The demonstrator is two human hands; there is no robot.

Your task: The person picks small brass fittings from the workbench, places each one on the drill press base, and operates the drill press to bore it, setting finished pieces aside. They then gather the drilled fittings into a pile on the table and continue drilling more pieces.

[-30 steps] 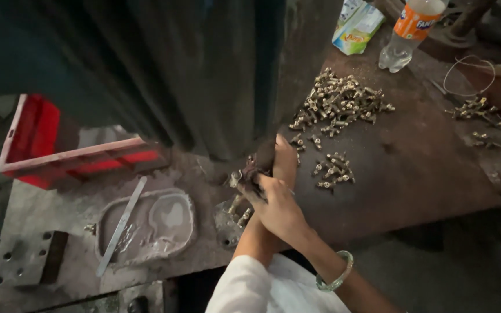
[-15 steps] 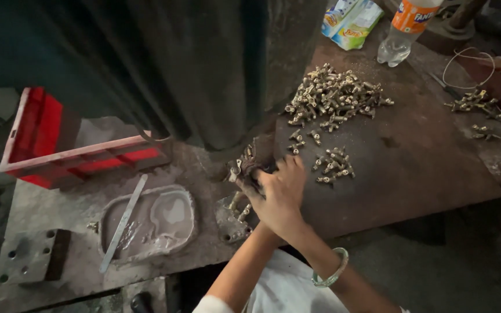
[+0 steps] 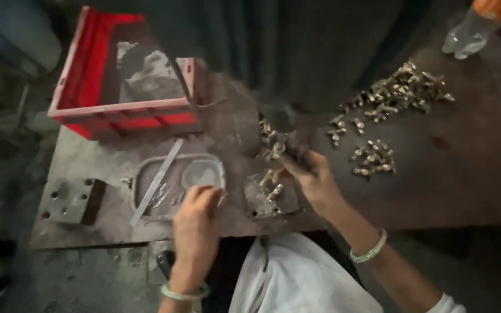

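Note:
My right hand [image 3: 311, 174] is closed around a dark tool or part beside a cluster of small brass fittings [image 3: 271, 145] at the base of a dark machine column [image 3: 285, 52]. More brass pieces lie on a small metal plate [image 3: 271, 197] just below it. My left hand [image 3: 195, 217] rests at the near edge of a shallow grey tray [image 3: 172, 182], fingers curled at its rim next to a round clear lid [image 3: 201, 174]. Whether it grips anything is unclear.
A red plastic crate [image 3: 123, 110] stands at the back left. A flat metal strip [image 3: 158, 182] lies across the tray. A drilled steel block [image 3: 71, 200] sits at the left. Piles of brass fittings [image 3: 398, 90] [image 3: 372, 159] lie on the right. A plastic bottle [image 3: 474, 29] stands far right.
The view has swung left and down. My left hand has come into sight at the tray. My right hand stays by the fittings under the machine.

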